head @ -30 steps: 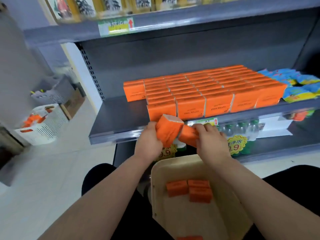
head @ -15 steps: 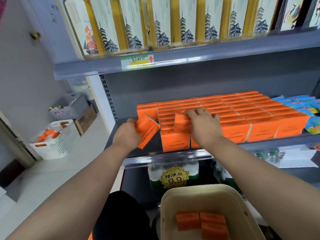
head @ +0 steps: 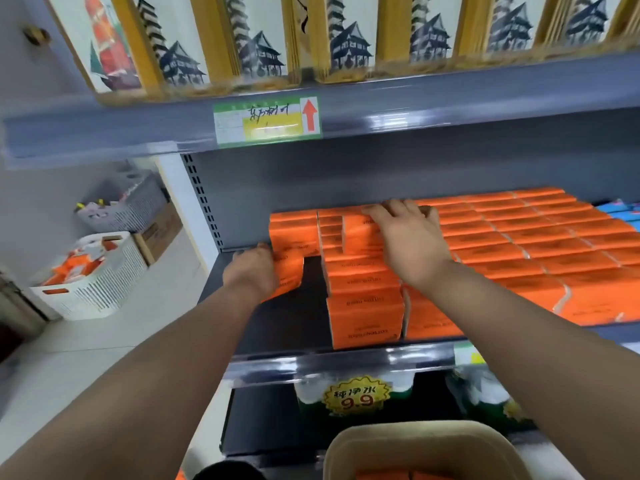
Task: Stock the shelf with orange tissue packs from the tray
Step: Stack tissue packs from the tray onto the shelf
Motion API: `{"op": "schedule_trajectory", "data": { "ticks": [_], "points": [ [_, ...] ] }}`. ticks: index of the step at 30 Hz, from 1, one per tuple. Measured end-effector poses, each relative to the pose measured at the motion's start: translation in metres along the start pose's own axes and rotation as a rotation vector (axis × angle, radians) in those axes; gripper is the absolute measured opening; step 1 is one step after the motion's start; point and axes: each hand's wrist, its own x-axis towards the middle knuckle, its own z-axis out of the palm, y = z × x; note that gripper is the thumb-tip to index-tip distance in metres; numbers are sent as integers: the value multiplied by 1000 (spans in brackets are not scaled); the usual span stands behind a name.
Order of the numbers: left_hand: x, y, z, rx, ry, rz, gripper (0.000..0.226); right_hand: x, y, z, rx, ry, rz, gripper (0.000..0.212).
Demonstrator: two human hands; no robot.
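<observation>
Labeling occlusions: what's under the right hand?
An orange tissue pack standing higher than the stocked rows; the right hand rests on its top. The hand covers the pack's right end and the rows beneath it.

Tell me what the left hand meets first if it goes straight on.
Likely the back orange pack: the held pack in the left hand sits just before it, though depth is unclear.

Thin plastic film w/ slight sheen is wrapped round the orange tissue packs (head: 363, 317). Smooth matt metal is seen on the shelf (head: 291, 320) deck, glossy clear plastic on its edge strip (head: 346, 362). The tray (head: 426, 434) rim is finished matt.
</observation>
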Motion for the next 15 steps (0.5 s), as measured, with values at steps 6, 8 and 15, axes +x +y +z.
{"op": "schedule_trajectory", "data": {
  "ticks": [6,8,15],
  "points": [
    [56,12,21,-97,8,4,53,26,12,21,39,-121,-88,66],
    [68,15,28,-97,34,-11,54,28,15,25,32,-94,-100,67],
    [89,25,36,-280,147,-25,50,29,16,27,11,-64,-114,67]
  ]
}}
